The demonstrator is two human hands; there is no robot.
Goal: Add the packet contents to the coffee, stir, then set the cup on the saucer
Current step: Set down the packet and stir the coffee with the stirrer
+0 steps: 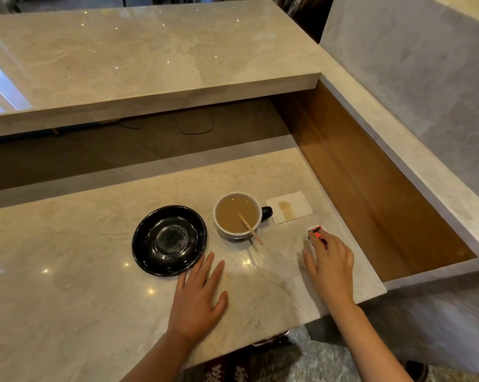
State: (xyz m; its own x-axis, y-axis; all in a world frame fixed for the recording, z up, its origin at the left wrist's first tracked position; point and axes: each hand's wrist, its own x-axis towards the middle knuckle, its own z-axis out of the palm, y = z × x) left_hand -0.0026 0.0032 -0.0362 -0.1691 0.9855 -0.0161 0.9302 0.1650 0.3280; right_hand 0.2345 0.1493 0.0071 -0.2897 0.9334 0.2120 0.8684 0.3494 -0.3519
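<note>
A dark cup (236, 235) with a white inside holds light brown coffee and stands on the marble counter, its handle pointing right. A wooden stir stick (250, 228) leans in it over the near rim. Left of the cup sits an empty black saucer (150, 260). A small red and white packet (316, 233) lies to the right of the cup, with the fingertips of my right hand (330, 267) resting on it. My left hand (197, 296) lies flat on the counter, fingers spread, just below the saucer and holding nothing.
A white napkin (298, 202) with a brown stain lies behind the packet, right of the cup handle. A raised marble shelf (150, 67) runs along the back. A wooden side panel (370, 188) bounds the counter on the right. The counter's front edge is near my wrists.
</note>
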